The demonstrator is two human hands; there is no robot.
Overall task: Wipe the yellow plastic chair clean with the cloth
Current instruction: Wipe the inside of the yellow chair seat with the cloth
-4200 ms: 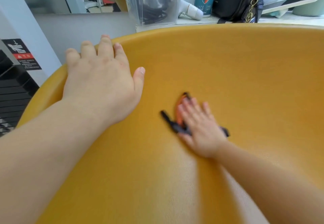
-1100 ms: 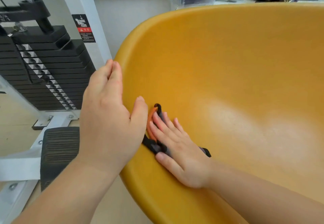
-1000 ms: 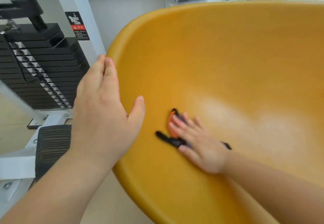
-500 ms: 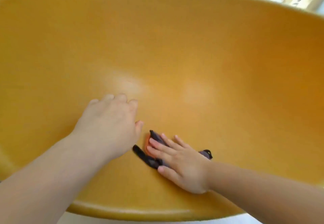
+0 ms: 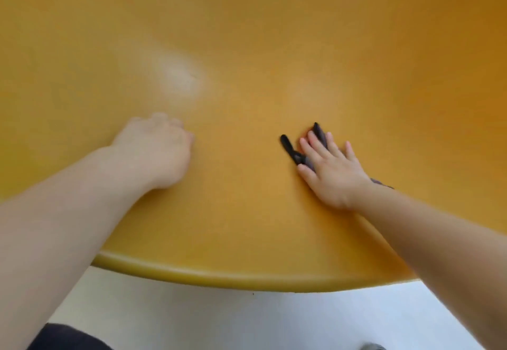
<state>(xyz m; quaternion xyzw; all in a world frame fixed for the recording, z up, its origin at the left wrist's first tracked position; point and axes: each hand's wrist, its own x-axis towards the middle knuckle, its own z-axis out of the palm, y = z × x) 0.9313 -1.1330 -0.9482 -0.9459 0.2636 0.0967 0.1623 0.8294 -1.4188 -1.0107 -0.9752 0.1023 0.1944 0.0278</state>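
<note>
the yellow plastic chair (image 5: pixel 274 48) fills nearly the whole view, its rounded front rim curving across the bottom above a pale floor (image 5: pixel 247 322). the right hand (image 5: pixel 333 168) lies flat, fingers spread, pressing the dark cloth (image 5: pixel 292 149) against the seat right of centre, dark ends poking out past the fingertips and the wrist. the left hand (image 5: pixel 156 149) rests on the bare seat well apart from it, fingers loosely curled, holding nothing.
</note>
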